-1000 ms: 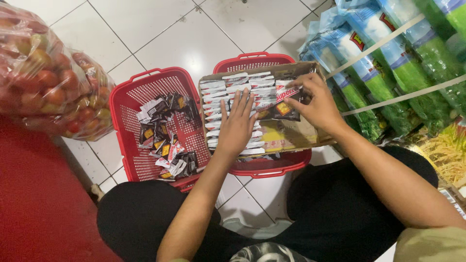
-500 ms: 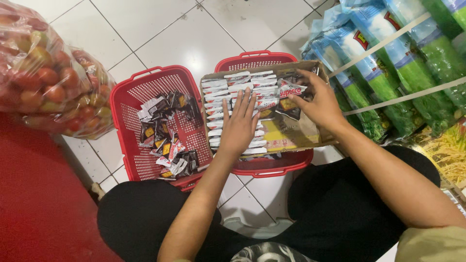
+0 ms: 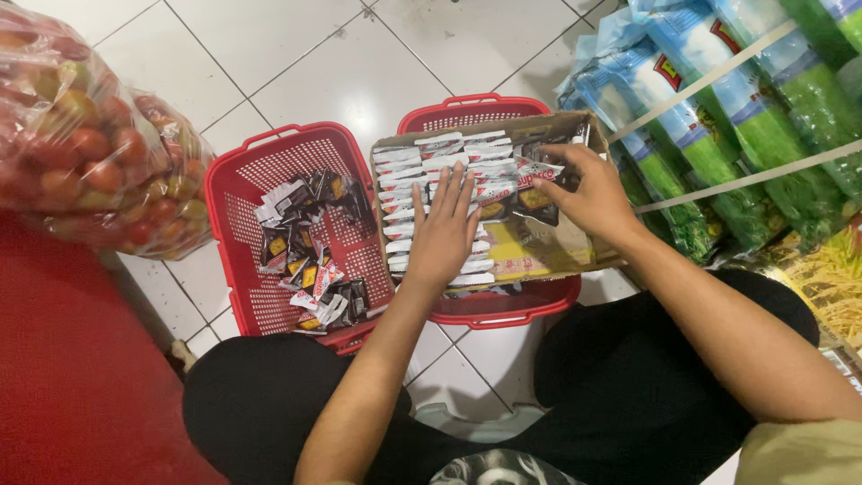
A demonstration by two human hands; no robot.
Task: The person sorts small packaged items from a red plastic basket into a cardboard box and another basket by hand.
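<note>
A shallow cardboard box [image 3: 575, 256] rests on top of a red basket [image 3: 503, 310]. Rows of small white-and-red sachets [image 3: 417, 166] fill its left half. My left hand [image 3: 444, 233] lies flat on those rows, fingers spread. My right hand [image 3: 588, 193] is over the box's far right part, fingertips pinching a few dark sachets [image 3: 539, 193]. A second red basket [image 3: 242, 216] to the left holds a loose heap of dark and white sachets [image 3: 310, 247].
Clear bags of red and yellow tomatoes [image 3: 85, 148] sit on a red surface [image 3: 63, 377] at left. Blue and green packaged goods [image 3: 718, 108] behind straps stand at right. White floor tiles [image 3: 296, 63] lie beyond the baskets. My black-trousered legs [image 3: 628, 386] are below.
My right hand has shifted slightly left and nearer along the box's far side with the dark sachets. My left hand stays flat on the sachet rows.
</note>
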